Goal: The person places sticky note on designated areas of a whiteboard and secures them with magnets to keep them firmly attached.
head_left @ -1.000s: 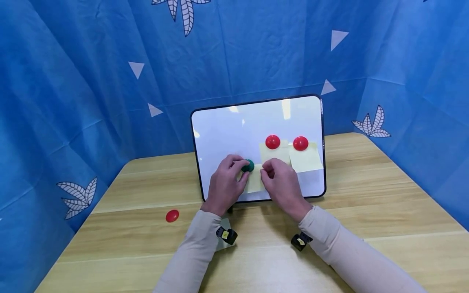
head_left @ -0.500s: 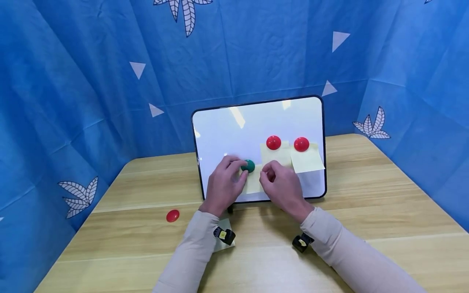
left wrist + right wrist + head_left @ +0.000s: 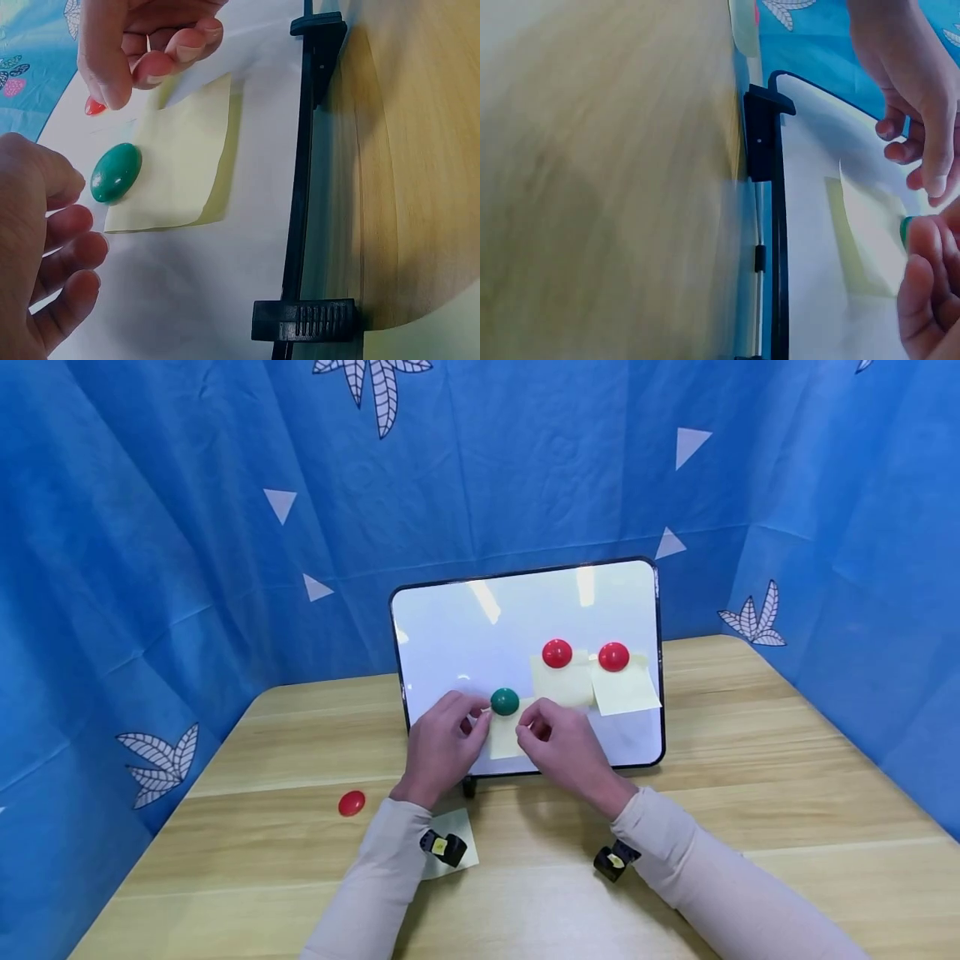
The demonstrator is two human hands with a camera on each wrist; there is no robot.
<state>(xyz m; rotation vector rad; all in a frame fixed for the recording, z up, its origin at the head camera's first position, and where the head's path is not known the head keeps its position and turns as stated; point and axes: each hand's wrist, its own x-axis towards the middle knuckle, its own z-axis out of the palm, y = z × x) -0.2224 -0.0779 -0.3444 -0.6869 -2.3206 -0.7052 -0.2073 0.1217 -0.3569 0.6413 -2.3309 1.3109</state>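
Note:
A round green magnet [image 3: 505, 702] sits on the top edge of a yellow sticky note [image 3: 176, 165] against a tilted whiteboard [image 3: 442, 635]. Just left of the magnet is my left hand [image 3: 442, 745], its fingers loosely bent; the left wrist view shows a small gap between them and the magnet [image 3: 116, 173]. My right hand [image 3: 566, 747] hovers before the note's right side, fingers loosely curled with nothing between them. In the right wrist view the note's lower edge [image 3: 870, 232] lifts off the board, and the fingers mostly cover the magnet.
Two red magnets [image 3: 557, 653] hold two more yellow notes [image 3: 626, 687] at the board's right. A loose red magnet [image 3: 351, 802] lies on the wooden table [image 3: 262, 860], left of a pale note [image 3: 455, 827] partly under my left wrist. Black feet [image 3: 304, 321] support the board.
My left fingers have let go of the green magnet and drawn back left and down, leaving it on the note. The right hand has shifted slightly left and down.

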